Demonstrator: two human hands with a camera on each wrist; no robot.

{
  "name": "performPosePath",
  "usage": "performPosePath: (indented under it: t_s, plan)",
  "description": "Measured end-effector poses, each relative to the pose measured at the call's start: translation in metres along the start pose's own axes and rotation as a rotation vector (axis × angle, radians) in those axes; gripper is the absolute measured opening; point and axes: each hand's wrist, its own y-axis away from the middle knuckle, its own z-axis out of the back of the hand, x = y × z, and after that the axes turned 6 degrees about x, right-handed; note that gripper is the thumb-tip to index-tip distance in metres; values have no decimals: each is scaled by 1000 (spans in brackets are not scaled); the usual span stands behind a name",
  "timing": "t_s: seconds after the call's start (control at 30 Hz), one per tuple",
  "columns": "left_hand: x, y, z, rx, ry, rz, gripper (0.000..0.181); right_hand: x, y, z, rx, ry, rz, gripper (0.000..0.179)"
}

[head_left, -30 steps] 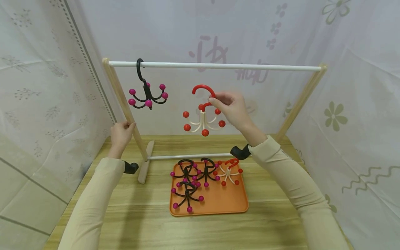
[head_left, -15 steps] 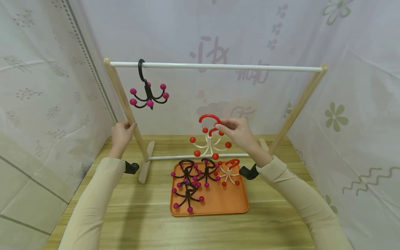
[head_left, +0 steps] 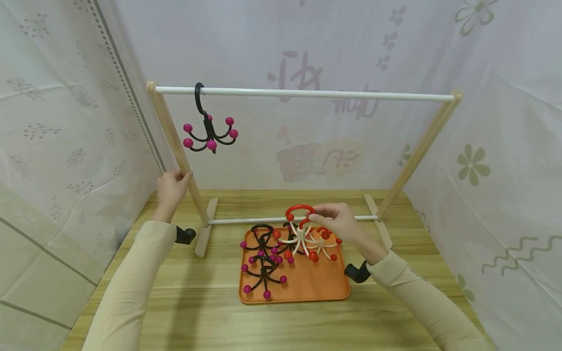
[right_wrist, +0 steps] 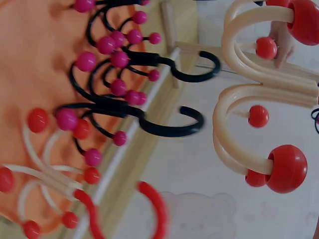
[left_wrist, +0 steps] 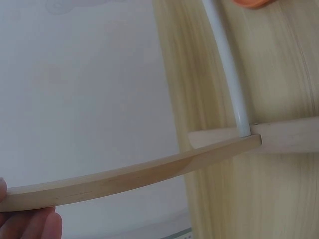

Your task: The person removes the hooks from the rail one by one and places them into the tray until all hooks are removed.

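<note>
My right hand [head_left: 340,225] pinches the red hook of a cream octopus-style hanger [head_left: 300,239] with red balls on its arm ends. It is held close over the back of the orange tray [head_left: 313,291], overlapping a black hanger and a second cream-and-red hanger [head_left: 324,249] there. Large in the right wrist view is the held hanger [right_wrist: 279,84]; the hand itself is out of that frame. My left hand [head_left: 171,190] grips the left wooden post [head_left: 175,146] of the rack; in the left wrist view, fingertips [left_wrist: 37,225] show under the post.
A black hanger [head_left: 208,129] with pink balls hangs near the left end of the white top rod [head_left: 307,92]. More black hangers [head_left: 263,276] lie on the tray's left side. The lower rod [head_left: 246,221] runs behind the tray, above the wooden table [head_left: 210,312].
My right hand has lowered the cream-and-red hanger from below the top rod down to the tray, slightly to the right. My left hand stays on the post.
</note>
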Motion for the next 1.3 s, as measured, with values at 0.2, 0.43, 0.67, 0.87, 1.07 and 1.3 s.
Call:
performPosePath:
  t_s: [0.2, 0.43, 0.67, 0.87, 1.07, 1.3]
  plan:
    - [-1, 0, 0, -1, -2, 8, 33, -35, 16, -2, 56, -23, -32, 20]
    - [-1, 0, 2, 11, -4, 18, 34, -53, 33, -14, 34, 49, -94, 21]
    - [0, 0, 1, 11, -9, 17, 34, -50, 43, -33, -26, 68, -59, 19]
    - [0, -1, 0, 15, 1, 15, 33, -56, 48, -45, -113, 47, -27, 15]
    - [0, -1, 1, 8, -1, 6, 33, -63, 55, -53, -161, -40, -79, 16]
    - [0, 0, 0, 10, 5, 4, 32, -70, 61, -65, -283, 80, -21, 16]
